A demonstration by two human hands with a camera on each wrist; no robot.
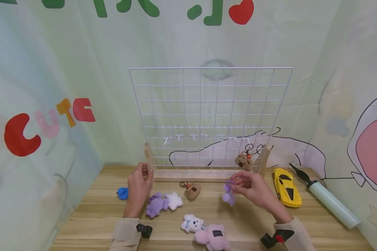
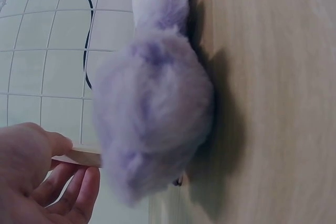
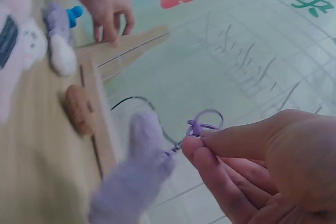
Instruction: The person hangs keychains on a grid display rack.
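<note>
Between thumb and fingers, my right hand [image 1: 254, 188] pinches the purple ring [image 3: 209, 113] of a small purple plush keychain [image 1: 228, 197]. The plush dangles below the fingers, in front of the rack's base. My left hand [image 1: 139, 186] grips the left wooden upright [image 2: 86, 157] of a white wire grid rack [image 1: 211, 68]. White hooks [image 1: 179, 136] line the grid's lower half. A brown plush keychain [image 1: 243, 162] hangs at its lower right. On the table by the left hand lie a purple plush bear [image 1: 157, 205] and a white star-shaped plush [image 1: 175, 201].
Another brown plush keychain [image 1: 193, 191] lies before the rack's base. Nearer are a white plush dog [image 1: 191, 223] and a pink plush [image 1: 212, 237]. A blue rubber duck [image 1: 123, 193] sits left. At right are a yellow toy car [image 1: 287, 188] and a hand pump [image 1: 333, 204].
</note>
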